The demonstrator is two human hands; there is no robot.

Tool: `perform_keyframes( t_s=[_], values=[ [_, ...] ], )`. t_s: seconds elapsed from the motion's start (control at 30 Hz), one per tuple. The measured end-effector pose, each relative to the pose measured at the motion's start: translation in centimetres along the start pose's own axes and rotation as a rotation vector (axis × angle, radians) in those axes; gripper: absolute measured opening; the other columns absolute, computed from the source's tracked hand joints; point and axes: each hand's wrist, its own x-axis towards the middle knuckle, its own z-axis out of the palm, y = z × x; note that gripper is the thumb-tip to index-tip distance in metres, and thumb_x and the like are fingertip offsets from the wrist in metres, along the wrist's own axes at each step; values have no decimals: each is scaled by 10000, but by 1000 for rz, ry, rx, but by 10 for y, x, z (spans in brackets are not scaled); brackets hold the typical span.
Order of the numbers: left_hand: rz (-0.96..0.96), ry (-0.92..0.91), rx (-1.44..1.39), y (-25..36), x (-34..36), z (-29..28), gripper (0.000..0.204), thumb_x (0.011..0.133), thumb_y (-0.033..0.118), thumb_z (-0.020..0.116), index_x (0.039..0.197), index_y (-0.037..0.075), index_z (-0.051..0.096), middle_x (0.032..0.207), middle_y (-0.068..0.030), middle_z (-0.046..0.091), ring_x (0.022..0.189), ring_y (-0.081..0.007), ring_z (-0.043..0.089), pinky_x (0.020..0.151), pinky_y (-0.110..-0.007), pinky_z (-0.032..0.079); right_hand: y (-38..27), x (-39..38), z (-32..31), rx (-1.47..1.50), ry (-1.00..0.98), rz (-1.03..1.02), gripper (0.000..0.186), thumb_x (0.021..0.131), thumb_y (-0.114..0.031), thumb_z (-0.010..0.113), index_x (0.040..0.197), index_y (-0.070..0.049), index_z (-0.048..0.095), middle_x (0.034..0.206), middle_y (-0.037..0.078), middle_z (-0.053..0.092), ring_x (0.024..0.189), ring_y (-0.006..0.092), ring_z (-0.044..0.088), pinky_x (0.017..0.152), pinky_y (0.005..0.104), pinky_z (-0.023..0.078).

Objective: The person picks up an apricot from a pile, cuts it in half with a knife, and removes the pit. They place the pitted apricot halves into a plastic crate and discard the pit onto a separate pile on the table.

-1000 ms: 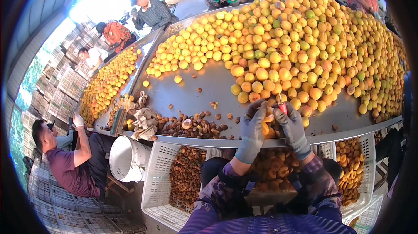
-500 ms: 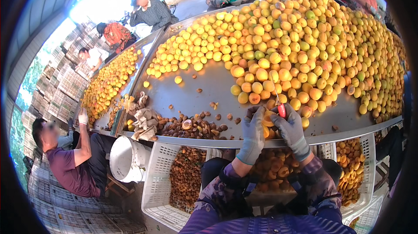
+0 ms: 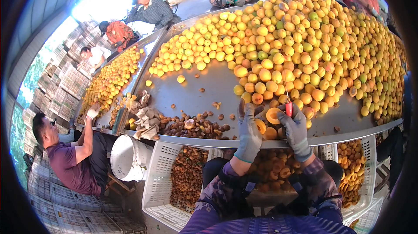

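Observation:
In grey gloves, both hands are over the near edge of a metal sorting table [image 3: 209,141]. An apricot half [image 3: 260,126] rests against the palm side of my left hand [image 3: 249,133], whose fingers point up. My right hand [image 3: 296,133] grips a small knife by its red handle [image 3: 288,108], the thin blade pointing away from me. The same hand holds another apricot half [image 3: 273,115], cut face up, at its fingertips. Below it, between the hands, more apricot pieces [image 3: 270,133] lie at the table edge. A great heap of whole apricots [image 3: 305,51] rises beyond.
Brown pits [image 3: 196,126] and a crumpled cloth [image 3: 146,123] lie to the left. Below the edge are a white bucket [image 3: 126,157], a crate of pits [image 3: 159,199] and a crate of apricot halves [image 3: 368,168]. Several people work around the tables, one seated at left [image 3: 72,160].
My hands have moved apart, and the apricot between them now shows as two separate halves, one in each hand. The knife has shifted slightly right with my right hand.

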Motion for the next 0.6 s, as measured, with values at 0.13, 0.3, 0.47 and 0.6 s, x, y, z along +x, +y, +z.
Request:
perform_keyframes(
  t_s=[0.13,0.3,0.47,0.6],
  values=[
    [104,-51,110,-6,1,-8,347,951,200,591,1272,88,525,1119,-59,609,925,-153,627,736,-314,546,0,1,3,-11,15,-62,94,900,-40,591,983,-3,566,796,-31,535,679,34,462,597,191,414],
    [-159,-315,90,-8,-2,-9,243,930,94,613,1162,21,603,1117,-34,627,1013,-86,573,875,-221,455,-1,2,2,-296,42,-239,131,864,-32,618,977,6,563,738,3,540,664,62,471,609,224,436],
    [-141,-346,104,-14,-3,-12,224,924,95,619,1130,7,626,1038,-24,655,922,-87,610,806,-226,482,-6,-4,3,-336,-53,-254,154,849,-35,631,986,1,570,722,10,519,655,67,456,601,230,431],
    [-127,-360,60,-13,-5,-17,201,919,85,624,1106,11,642,1006,-29,661,918,-98,615,783,-229,491,-13,-10,4,-271,-125,-248,105,900,-65,596,988,-10,579,733,-31,500,657,43,428,580,199,390]
  ],
)
